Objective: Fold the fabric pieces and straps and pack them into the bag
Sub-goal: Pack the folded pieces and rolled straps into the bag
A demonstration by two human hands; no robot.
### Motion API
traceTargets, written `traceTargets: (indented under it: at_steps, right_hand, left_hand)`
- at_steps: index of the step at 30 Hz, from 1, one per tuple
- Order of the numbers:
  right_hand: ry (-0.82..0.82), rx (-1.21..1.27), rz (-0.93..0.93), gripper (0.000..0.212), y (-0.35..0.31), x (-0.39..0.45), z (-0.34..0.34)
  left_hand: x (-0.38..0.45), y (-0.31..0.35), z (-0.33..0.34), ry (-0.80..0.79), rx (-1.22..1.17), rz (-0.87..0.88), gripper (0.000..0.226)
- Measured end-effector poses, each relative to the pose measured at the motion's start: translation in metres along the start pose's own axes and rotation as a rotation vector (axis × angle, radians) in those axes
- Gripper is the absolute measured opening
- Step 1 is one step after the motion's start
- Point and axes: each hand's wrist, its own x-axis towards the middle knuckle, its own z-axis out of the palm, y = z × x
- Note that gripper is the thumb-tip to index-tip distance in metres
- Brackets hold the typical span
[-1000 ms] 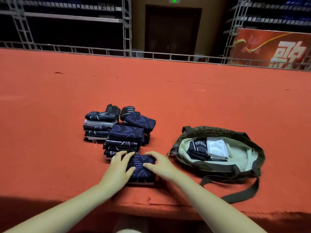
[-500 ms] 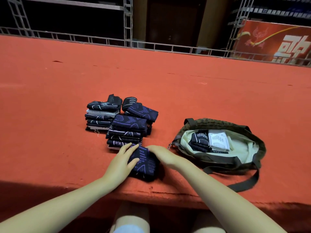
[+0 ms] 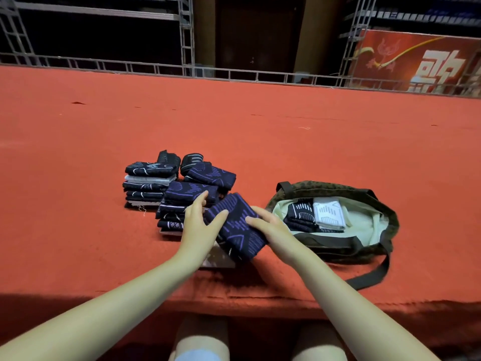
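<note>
At the near edge of the frame the person's knees (image 3: 200, 342) are partly cut off and sit below the lip of the red carpeted platform (image 3: 78, 230), whose front edge runs left to right across the view. Just beyond that edge, both forearms reach in to a folded dark fabric piece with purple line markings (image 3: 235, 225), lifted and tilted above the carpet. The left hand (image 3: 197, 227) holds its left side with the thumb laid on top and the fingers extended behind it, and the right hand (image 3: 270, 227) grips its right side with the thumb on top; the remaining fingers of both hands are hidden behind the cloth. A pale flat corner (image 3: 218, 259) pokes out beneath the piece, too blurred to identify. To the right, just beside the right hand, lies the open olive bag (image 3: 385, 204) with a pale lining, its dark strap (image 3: 369, 277) trailing toward the near edge; inside are a dark folded piece (image 3: 299, 212) and a white folded piece (image 3: 329, 212). Left of the hands and a little farther stand the stacks of folded pieces (image 3: 148, 183), the front stack partly hidden by the left hand. Wide bare carpet stretches on every side and to the far edge, where a metal truss railing (image 3: 234, 74) runs. At far right a red banner (image 3: 416, 63) bears a large white character, cut off and not fully legible.
</note>
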Motion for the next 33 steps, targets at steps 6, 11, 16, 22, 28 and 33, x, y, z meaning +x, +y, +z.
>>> traceTargets:
  at_steps: [6, 11, 16, 22, 28, 33]
  right_hand:
    - [0.245, -0.014, -0.147, 0.032, -0.014, -0.012, -0.034]
    - [0.33, -0.278, -0.217, 0.041, -0.005, -0.023, -0.053]
    - [0.455, -0.142, -0.207, 0.045, 0.003, -0.043, -0.098]
    - [0.611, -0.101, -0.106, 0.043, 0.008, -0.061, -0.169]
    - [0.727, -0.058, 0.141, 0.029, 0.019, -0.047, -0.235]
    - [0.687, -0.218, 0.173, 0.027, 0.022, -0.011, -0.265]
  left_hand:
    - [0.004, 0.042, 0.061, -0.169, -0.29, -0.133, 0.055]
    - [-0.001, 0.063, 0.108, -0.169, -0.116, -0.032, 0.056]
    - [0.0, 0.067, 0.15, -0.314, -0.092, 0.029, 0.053]
    - [0.017, 0.072, 0.202, -0.496, 0.198, 0.131, 0.047]
    - [0.044, 0.06, 0.249, -0.617, 0.481, 0.254, 0.044]
    - [0.047, 0.026, 0.27, -0.702, 0.73, 0.356, 0.038]
